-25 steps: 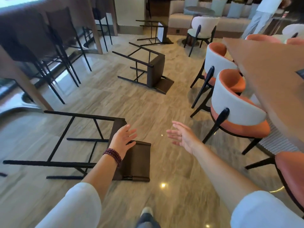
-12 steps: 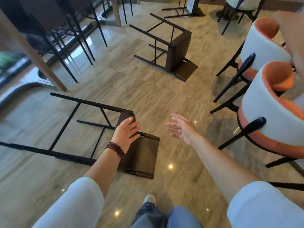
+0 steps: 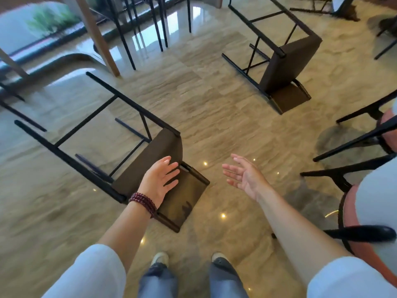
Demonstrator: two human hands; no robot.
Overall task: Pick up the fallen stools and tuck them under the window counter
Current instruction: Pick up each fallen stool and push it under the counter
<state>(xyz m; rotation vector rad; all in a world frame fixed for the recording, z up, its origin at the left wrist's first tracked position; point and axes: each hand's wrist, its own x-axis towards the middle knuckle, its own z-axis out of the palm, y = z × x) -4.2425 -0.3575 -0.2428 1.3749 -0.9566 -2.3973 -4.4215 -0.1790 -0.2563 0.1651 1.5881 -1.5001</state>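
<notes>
At your far left the wooden leg of the window counter (image 3: 96,33) slants up, and the thin black legs of the standing stools (image 3: 159,22) are just beside it. Below them the nearest fallen stool (image 3: 148,160) lies on its back on the shiny floor (image 3: 214,104). Its black legs point to the left, its brown seat stands on edge, and its backrest lies flat toward your shoes (image 3: 160,258).

Your left hand (image 3: 160,179), with a dark red bead bracelet (image 3: 142,201) on the wrist, is over the place where seat and backrest meet. Its fingers are straight and spread and they hold nothing; whether they touch the seat I cannot tell. Your right hand (image 3: 245,177) is to the right of the backrest, over bare floor. Its palm is turned toward the stool, and its fingers are relaxed and empty.

Farther right and higher, a second fallen stool (image 3: 285,61) lies in the same way, well apart from both hands. At the right edge stand orange-and-white chairs (image 3: 365,211).
</notes>
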